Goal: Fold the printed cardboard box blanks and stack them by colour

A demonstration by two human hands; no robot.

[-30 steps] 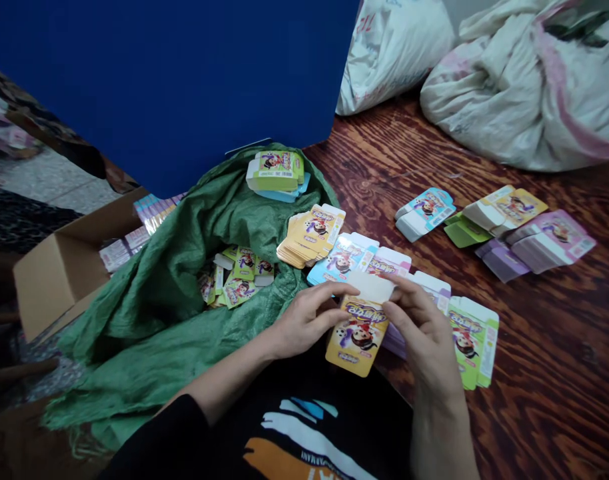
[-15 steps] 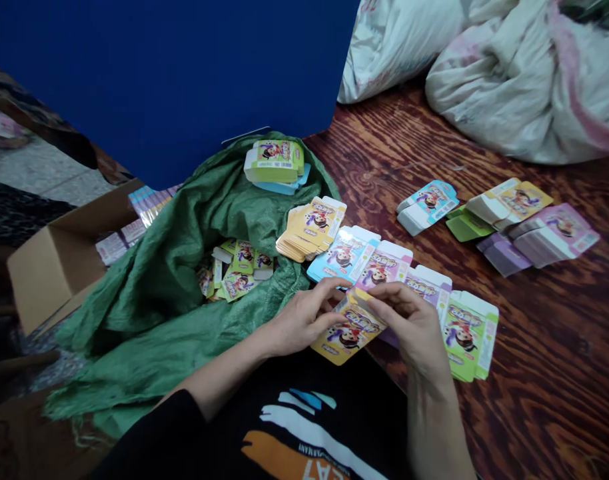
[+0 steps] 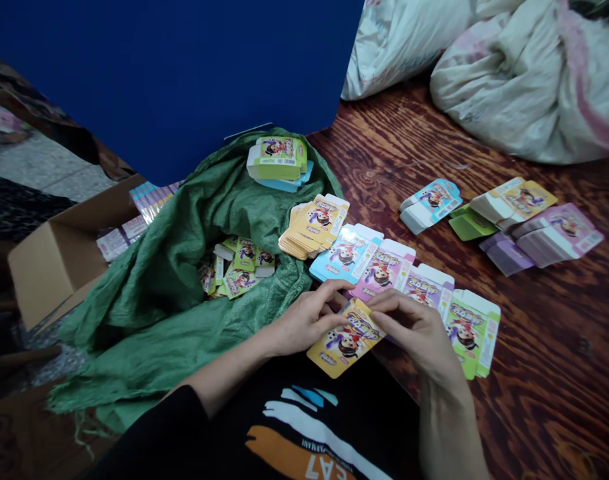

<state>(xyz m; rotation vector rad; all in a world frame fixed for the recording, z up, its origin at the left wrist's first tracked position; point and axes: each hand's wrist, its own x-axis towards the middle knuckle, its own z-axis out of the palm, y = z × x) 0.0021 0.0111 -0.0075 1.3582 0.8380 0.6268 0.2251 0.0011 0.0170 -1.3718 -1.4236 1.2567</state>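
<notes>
Both hands hold one yellow printed card box (image 3: pixel 340 343) above my lap. My left hand (image 3: pixel 309 319) grips its upper left edge between thumb and fingers. At its upper right edge, my right hand (image 3: pixel 409 327) pinches the box with thumb and fingertips. Just beyond lie stacks of flat boxes: blue (image 3: pixel 345 253), pink (image 3: pixel 383 270), purple (image 3: pixel 427 288) and green (image 3: pixel 467 332). A fanned yellow stack (image 3: pixel 314 227) rests by the edge of a green woven sack (image 3: pixel 184 333).
Small folded boxes (image 3: pixel 242 270) lie inside the sack's opening. Green and blue stacks (image 3: pixel 278 160) sit on its far edge. More stacks (image 3: pixel 559 230) stand right on the wooden table (image 3: pixel 549 347). White sacks (image 3: pixel 524 93) are behind; a cardboard box (image 3: pixel 64 260) is left.
The yellow box has tilted and its top flap no longer stands up in view. My right hand has shifted slightly right and down. The view has moved a little.
</notes>
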